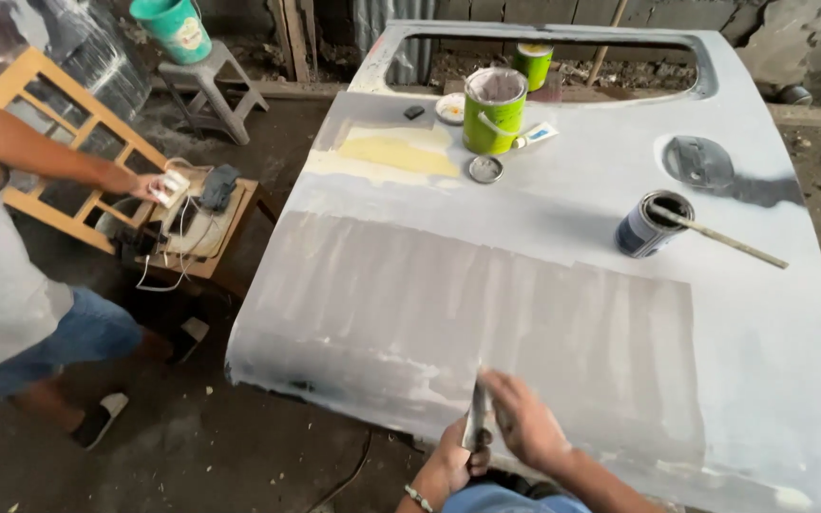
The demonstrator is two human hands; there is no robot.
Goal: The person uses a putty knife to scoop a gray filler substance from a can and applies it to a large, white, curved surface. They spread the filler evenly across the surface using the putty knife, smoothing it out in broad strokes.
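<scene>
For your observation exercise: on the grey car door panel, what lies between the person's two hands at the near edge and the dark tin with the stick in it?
In the head view, only bare grey-coated panel lies between the hands and the dark tin.

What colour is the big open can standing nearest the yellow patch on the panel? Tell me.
Lime green can with a whitish inside, seen in the head view.

My left hand grips a narrow metal putty knife upright at the near edge of the grey car door panel, and my right hand rests its fingers against the blade. Farther up the panel stand a green can and a dark tin with a stir stick. At the left, another person's hand reaches over a small wooden stool.
</scene>
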